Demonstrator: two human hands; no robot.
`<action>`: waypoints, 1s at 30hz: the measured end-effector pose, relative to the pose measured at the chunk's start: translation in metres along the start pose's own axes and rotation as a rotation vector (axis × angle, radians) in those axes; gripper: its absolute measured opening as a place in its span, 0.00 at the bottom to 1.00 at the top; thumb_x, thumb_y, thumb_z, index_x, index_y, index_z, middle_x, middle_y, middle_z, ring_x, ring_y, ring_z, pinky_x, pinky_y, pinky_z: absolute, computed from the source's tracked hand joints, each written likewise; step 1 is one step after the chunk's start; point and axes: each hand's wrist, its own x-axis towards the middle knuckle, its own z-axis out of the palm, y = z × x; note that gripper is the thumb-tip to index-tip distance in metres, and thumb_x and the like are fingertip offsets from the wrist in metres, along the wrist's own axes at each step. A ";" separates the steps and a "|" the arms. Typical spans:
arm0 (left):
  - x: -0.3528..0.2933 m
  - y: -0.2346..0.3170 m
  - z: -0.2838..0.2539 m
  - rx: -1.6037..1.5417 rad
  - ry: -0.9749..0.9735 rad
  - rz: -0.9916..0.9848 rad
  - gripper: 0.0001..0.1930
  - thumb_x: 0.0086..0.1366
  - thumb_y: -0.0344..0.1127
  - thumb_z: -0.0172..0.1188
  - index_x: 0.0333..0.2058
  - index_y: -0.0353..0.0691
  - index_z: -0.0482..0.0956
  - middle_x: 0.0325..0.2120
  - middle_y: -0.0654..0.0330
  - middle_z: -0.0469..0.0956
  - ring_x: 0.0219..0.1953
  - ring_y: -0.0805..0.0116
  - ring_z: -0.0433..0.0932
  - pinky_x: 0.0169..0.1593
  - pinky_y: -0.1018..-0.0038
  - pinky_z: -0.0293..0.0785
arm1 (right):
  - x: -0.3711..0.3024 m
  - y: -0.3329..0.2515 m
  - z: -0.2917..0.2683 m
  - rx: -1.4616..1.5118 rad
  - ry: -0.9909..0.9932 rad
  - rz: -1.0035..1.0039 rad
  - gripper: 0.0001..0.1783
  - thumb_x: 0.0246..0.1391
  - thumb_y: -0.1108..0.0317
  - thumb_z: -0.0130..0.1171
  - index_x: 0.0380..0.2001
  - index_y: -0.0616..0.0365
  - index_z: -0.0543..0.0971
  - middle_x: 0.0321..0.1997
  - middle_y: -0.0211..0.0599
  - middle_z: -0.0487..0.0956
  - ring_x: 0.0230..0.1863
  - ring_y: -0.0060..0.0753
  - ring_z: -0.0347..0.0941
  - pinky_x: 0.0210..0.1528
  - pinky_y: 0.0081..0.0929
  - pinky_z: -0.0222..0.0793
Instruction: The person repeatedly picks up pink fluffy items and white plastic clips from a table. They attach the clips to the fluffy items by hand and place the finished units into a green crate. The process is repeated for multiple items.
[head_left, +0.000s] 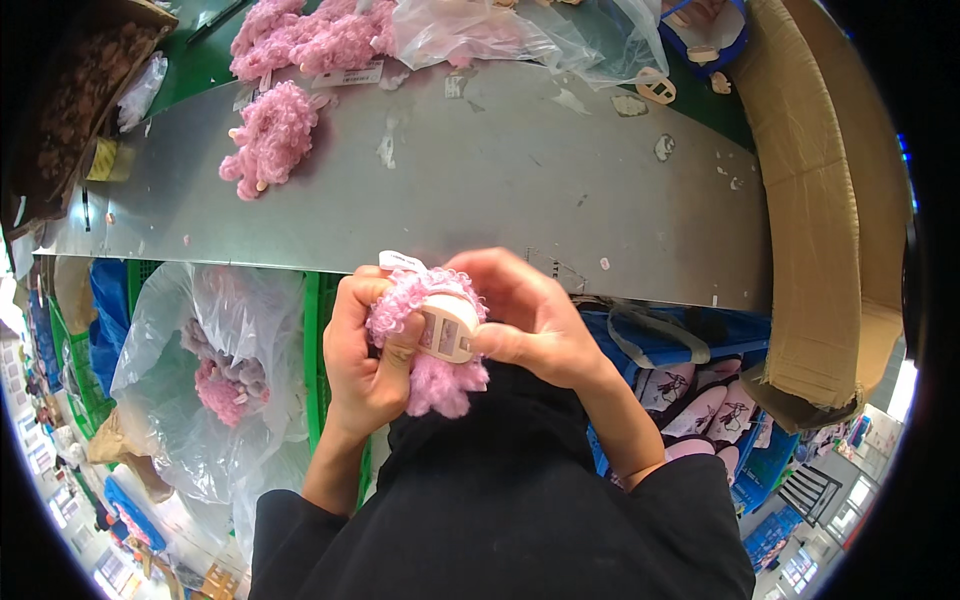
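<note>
A curly pink plush toy (pixel 447 388) is held up just off the table's near edge, with a white tag (pixel 402 262) sticking out at its top. Set against its fluff is a beige oval plastic piece (pixel 455 312) with rectangular openings. My left hand (pixel 362 345) is closed round the plush from the left, its thumb beside the plastic piece. From the right, my right hand (pixel 535 320) grips the piece, thumb at its edge and fingers curled behind the plush, partly hidden. Another pink plush (pixel 272 140) lies on the metal tabletop (pixel 480 170) at the far left.
More pink plush (pixel 310 38) and a clear plastic bag (pixel 520 40) lie at the back, near a loose beige plastic piece (pixel 656 86). Cardboard boxes stand left and right (pixel 810 200). Below the table are a bag-lined green crate (pixel 315 350) and a blue container of printed pieces (pixel 700 405).
</note>
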 end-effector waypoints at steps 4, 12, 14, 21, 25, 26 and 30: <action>0.002 0.002 0.001 0.131 0.012 0.029 0.10 0.71 0.33 0.64 0.43 0.34 0.73 0.42 0.53 0.79 0.40 0.67 0.79 0.45 0.74 0.75 | 0.007 0.010 -0.012 -0.048 -0.109 0.150 0.27 0.55 0.58 0.75 0.52 0.60 0.75 0.45 0.26 0.77 0.46 0.17 0.72 0.52 0.22 0.70; 0.006 -0.002 0.000 0.212 0.039 0.078 0.12 0.70 0.33 0.66 0.43 0.35 0.73 0.44 0.50 0.80 0.41 0.65 0.81 0.45 0.73 0.76 | 0.011 0.012 -0.003 0.077 -0.038 0.096 0.22 0.55 0.63 0.75 0.47 0.59 0.75 0.42 0.27 0.76 0.40 0.13 0.72 0.39 0.16 0.70; 0.005 -0.004 0.001 0.214 0.077 0.065 0.11 0.69 0.29 0.65 0.43 0.35 0.73 0.44 0.50 0.80 0.41 0.65 0.81 0.45 0.74 0.77 | 0.012 0.010 0.003 0.002 0.003 0.051 0.20 0.56 0.65 0.74 0.45 0.59 0.75 0.42 0.28 0.77 0.39 0.12 0.72 0.36 0.16 0.70; 0.005 -0.012 0.009 0.259 0.143 0.082 0.15 0.60 0.20 0.66 0.43 0.35 0.71 0.44 0.51 0.81 0.40 0.67 0.82 0.44 0.77 0.77 | 0.023 0.020 0.003 -0.695 0.320 -0.538 0.13 0.48 0.81 0.68 0.33 0.61 0.73 0.39 0.39 0.73 0.36 0.32 0.72 0.37 0.26 0.70; 0.001 -0.012 0.010 0.215 0.234 -0.028 0.20 0.58 0.24 0.70 0.47 0.36 0.72 0.43 0.52 0.82 0.39 0.66 0.83 0.45 0.73 0.79 | 0.029 0.018 0.016 -1.000 0.375 -0.737 0.15 0.46 0.81 0.69 0.36 0.62 0.75 0.47 0.48 0.78 0.39 0.45 0.79 0.38 0.31 0.77; 0.001 -0.009 0.007 0.266 0.253 -0.058 0.20 0.58 0.24 0.71 0.47 0.36 0.73 0.43 0.53 0.82 0.39 0.66 0.83 0.45 0.72 0.79 | 0.032 0.019 0.022 -1.033 0.371 -0.787 0.16 0.45 0.80 0.69 0.37 0.62 0.76 0.48 0.49 0.79 0.40 0.46 0.80 0.38 0.32 0.79; -0.007 0.016 -0.038 0.540 0.462 0.005 0.20 0.57 0.30 0.71 0.48 0.37 0.76 0.39 0.55 0.82 0.38 0.61 0.84 0.44 0.71 0.79 | 0.032 0.025 0.054 -1.001 0.093 -0.779 0.20 0.46 0.80 0.69 0.45 0.64 0.77 0.50 0.55 0.79 0.38 0.44 0.83 0.37 0.31 0.82</action>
